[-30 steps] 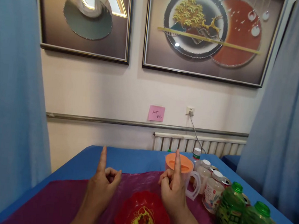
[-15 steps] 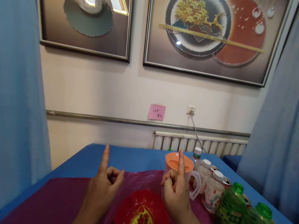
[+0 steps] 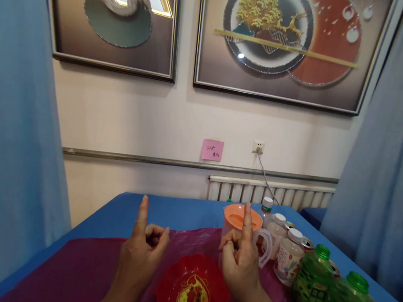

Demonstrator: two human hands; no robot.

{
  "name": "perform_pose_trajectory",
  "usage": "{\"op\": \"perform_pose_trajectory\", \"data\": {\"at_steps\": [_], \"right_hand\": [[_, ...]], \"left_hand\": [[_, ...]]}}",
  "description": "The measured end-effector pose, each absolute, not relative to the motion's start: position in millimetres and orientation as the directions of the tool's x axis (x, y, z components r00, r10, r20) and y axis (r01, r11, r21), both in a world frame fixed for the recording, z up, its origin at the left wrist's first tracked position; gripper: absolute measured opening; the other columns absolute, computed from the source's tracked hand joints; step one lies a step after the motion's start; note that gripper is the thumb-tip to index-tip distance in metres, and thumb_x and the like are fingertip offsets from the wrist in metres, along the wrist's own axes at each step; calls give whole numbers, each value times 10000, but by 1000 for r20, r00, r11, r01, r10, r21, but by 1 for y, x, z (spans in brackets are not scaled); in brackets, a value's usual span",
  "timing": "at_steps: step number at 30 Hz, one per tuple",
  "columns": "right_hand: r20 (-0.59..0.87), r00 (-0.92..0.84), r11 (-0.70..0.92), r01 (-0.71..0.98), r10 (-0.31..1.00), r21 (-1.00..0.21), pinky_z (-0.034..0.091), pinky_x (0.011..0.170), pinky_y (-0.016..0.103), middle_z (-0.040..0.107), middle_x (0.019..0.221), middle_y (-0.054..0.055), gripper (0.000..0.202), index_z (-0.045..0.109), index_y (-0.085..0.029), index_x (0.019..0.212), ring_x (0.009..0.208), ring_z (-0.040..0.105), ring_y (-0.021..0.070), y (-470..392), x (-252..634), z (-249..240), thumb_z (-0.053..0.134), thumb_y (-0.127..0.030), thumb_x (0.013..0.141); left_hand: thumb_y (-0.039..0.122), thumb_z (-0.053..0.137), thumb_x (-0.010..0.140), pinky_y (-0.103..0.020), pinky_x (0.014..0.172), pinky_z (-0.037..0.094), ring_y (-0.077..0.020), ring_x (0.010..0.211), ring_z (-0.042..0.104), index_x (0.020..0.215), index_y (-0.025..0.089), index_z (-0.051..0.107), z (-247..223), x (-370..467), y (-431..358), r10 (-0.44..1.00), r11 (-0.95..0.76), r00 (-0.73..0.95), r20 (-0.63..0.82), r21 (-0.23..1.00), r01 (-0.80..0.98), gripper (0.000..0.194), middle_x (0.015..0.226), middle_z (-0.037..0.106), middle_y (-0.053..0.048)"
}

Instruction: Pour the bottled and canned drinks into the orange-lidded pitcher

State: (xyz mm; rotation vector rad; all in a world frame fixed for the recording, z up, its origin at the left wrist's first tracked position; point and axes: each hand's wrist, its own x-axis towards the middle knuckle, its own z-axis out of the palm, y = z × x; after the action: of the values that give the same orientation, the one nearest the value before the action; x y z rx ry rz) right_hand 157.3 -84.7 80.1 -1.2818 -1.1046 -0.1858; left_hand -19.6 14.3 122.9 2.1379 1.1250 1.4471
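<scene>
My left hand [image 3: 139, 255] is raised above the purple sheet, its index finger pointing straight up and the other fingers curled. It is empty. To its right, my right hand [image 3: 242, 261] makes the same gesture, index finger up and the rest folded in, also holding nothing. Between and below the hands lies a red scalloped dish [image 3: 168, 291] with a yellow heart design. Behind my right hand stands a clear plastic pitcher [image 3: 265, 244] with an orange lid [image 3: 234, 214]; the hand hides part of it.
Along the right stand a small white-capped bottle [image 3: 267, 206], jars with white lids [image 3: 286, 263], green bottles [image 3: 312, 278] and several cans. A purple sheet [image 3: 67, 266] covers part of the blue table [image 3: 170, 210]. Blue curtains [image 3: 13, 126] hang at both sides; a radiator [image 3: 297, 195] is behind.
Both hands keep the same pose and have shifted very slightly to the right in view. The objects on the table look unmoved; the camera view has shifted a little.
</scene>
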Motion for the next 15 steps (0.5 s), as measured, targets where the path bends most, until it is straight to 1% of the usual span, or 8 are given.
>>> {"op": "perform_pose_trajectory", "data": {"at_steps": [5,6,8,10,12,14,15], "right_hand": [[736,503,343,664,453,-665,485,563,260,628,673,-50,830,68,-151,1622,572,596,148,-82,155,79,404,-60,868],[728,505,333,662,464,-671,498,571,259,657,712,-38,825,68,-159,1621,586,610,147,-83,153,79,412,-68,877],[711,491,309,666,503,-679,529,588,257,724,858,6,814,92,-187,1620,638,649,146,-88,150,80,441,-89,890],[698,439,289,688,565,-666,571,627,260,745,1035,53,777,190,-217,1604,744,700,157,-101,149,76,482,-111,892],[687,349,276,729,637,-626,612,735,286,726,1182,86,688,349,-229,1549,920,730,185,-120,153,63,514,-122,889],[660,249,252,784,709,-567,605,898,336,685,1307,107,593,488,-226,1469,1113,699,220,-143,166,36,530,-124,886],[653,211,236,817,728,-527,592,944,356,678,1329,111,578,524,-221,1449,1162,683,236,-155,175,17,540,-128,879]], "left_hand": [[460,548,888,-264,586,494,-146,523,575,1617,198,75,122,-20,17,766,-624,179,617,648,436,907,634,631,80],[464,552,886,-268,590,499,-151,533,585,1617,190,70,122,-21,18,773,-618,187,606,654,436,917,644,640,76],[470,560,876,-280,612,519,-162,569,618,1614,174,92,119,-21,24,785,-610,209,583,671,420,923,692,681,52],[471,564,862,-298,649,547,-173,626,657,1599,159,173,114,-20,31,792,-606,223,568,692,391,891,790,739,5],[466,564,849,-327,719,576,-187,717,693,1563,151,277,108,-18,39,799,-600,242,550,707,374,831,939,776,-56],[463,558,837,-363,812,587,-209,857,720,1521,134,352,102,-17,47,806,-592,276,523,714,374,787,1115,763,-116],[464,553,831,-380,861,583,-224,942,722,1505,127,379,100,-17,51,809,-588,300,506,713,381,773,1201,738,-141]]}}
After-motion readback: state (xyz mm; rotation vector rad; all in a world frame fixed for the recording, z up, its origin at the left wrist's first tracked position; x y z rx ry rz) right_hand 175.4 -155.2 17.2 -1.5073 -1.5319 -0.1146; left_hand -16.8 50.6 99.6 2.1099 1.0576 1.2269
